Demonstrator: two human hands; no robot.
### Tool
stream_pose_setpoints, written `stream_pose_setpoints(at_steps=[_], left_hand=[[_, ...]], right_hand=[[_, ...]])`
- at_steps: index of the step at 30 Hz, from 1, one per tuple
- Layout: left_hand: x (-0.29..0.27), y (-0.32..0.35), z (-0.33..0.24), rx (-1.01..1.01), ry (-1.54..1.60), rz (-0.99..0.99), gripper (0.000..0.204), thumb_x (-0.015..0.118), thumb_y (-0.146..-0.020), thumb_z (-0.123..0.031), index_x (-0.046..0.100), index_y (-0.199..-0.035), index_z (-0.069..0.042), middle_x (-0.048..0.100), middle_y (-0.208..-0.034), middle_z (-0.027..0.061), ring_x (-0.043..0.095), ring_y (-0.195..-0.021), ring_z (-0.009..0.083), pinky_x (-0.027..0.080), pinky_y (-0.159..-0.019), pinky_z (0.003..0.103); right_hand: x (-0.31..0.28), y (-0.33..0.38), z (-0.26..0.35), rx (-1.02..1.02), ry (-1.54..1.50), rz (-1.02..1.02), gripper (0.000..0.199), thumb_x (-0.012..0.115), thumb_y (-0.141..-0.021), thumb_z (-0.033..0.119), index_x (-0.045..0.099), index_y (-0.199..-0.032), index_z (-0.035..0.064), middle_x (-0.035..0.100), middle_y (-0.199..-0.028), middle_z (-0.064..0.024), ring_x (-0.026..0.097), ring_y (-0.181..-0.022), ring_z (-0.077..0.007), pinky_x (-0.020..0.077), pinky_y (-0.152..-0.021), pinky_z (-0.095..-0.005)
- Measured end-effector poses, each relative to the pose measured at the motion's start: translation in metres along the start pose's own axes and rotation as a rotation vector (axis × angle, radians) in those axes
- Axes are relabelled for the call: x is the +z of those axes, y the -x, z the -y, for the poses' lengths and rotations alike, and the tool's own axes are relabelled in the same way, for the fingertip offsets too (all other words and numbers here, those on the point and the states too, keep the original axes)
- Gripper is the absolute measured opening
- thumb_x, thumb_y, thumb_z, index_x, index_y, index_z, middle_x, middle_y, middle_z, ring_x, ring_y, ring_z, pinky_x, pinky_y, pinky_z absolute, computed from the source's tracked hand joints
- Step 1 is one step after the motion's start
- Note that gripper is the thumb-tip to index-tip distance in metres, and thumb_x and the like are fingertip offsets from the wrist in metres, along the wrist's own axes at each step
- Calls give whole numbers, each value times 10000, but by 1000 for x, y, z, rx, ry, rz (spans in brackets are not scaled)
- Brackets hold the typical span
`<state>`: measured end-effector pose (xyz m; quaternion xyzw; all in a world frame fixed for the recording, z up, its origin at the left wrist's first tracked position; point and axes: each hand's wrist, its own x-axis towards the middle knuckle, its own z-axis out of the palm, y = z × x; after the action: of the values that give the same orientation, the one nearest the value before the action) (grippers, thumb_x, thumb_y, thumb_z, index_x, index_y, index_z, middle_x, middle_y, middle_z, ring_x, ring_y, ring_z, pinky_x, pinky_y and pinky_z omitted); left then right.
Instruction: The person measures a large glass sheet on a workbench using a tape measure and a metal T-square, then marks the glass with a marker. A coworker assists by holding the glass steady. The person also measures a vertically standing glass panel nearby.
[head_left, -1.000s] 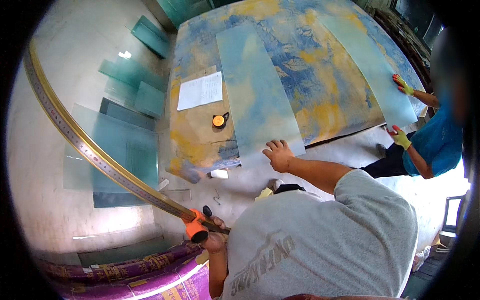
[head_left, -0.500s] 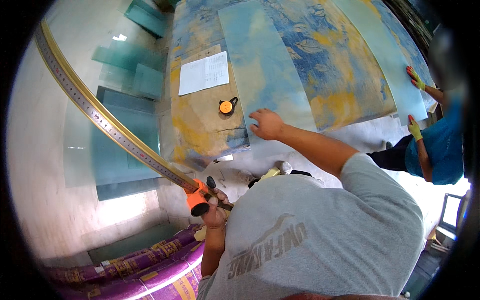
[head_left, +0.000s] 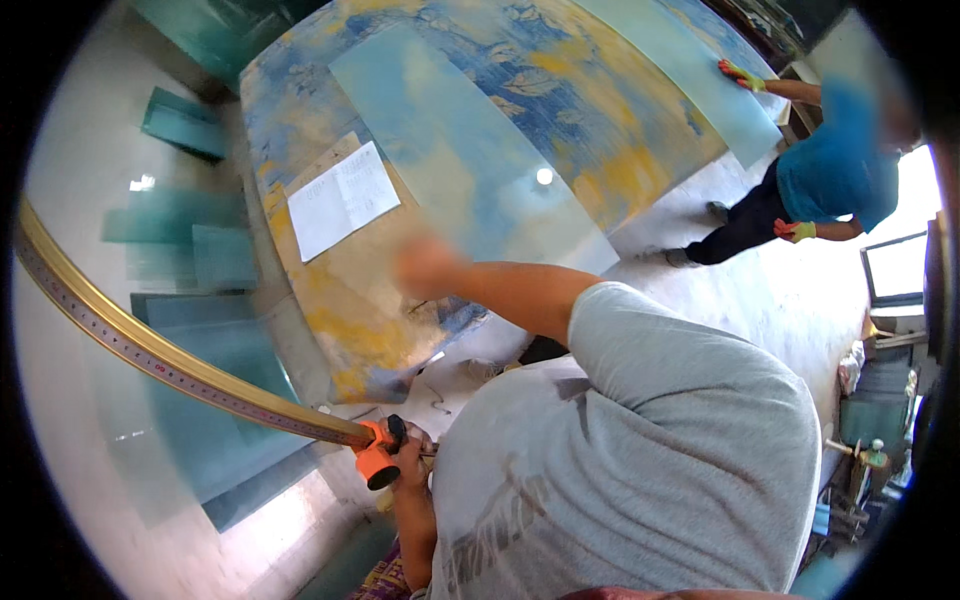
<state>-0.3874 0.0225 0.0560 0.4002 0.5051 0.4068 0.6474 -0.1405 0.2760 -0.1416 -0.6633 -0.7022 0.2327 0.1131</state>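
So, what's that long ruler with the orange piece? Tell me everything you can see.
The long ruler is a slim, gold-coloured, metallic-looking bar with a finely marked scale along one face. Toward its near end sits an orange fitting with black parts. The left hand grips it there; it slants to the picture's left rim, where its far end is lost. The lens may cause its curve.

Glossy metal ruler, smooth glass sheet
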Motion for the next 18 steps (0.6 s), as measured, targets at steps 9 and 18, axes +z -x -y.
stream_pose_setpoints(at_steps=[9,18], left_hand=[[24,-14,-18,0,-139,83,572,683,-863,-205,569,-1353,66,610,-759,55,551,-670,128,419,-598,258],[70,-8,24,-55,-67,37,150,655,-894,-188,593,-906,-52,558,-757,30,542,-691,138,443,-650,287]], right_hand=[[-132,202,68,-546,-848,307,387,739,-795,242,547,-1053,28,610,-1021,-191,627,-987,-388,491,-812,-465],[-154,249,43,-533,-661,250,434,760,-777,252,570,-1107,42,602,-1090,-214,631,-1011,-427,522,-840,-509]])
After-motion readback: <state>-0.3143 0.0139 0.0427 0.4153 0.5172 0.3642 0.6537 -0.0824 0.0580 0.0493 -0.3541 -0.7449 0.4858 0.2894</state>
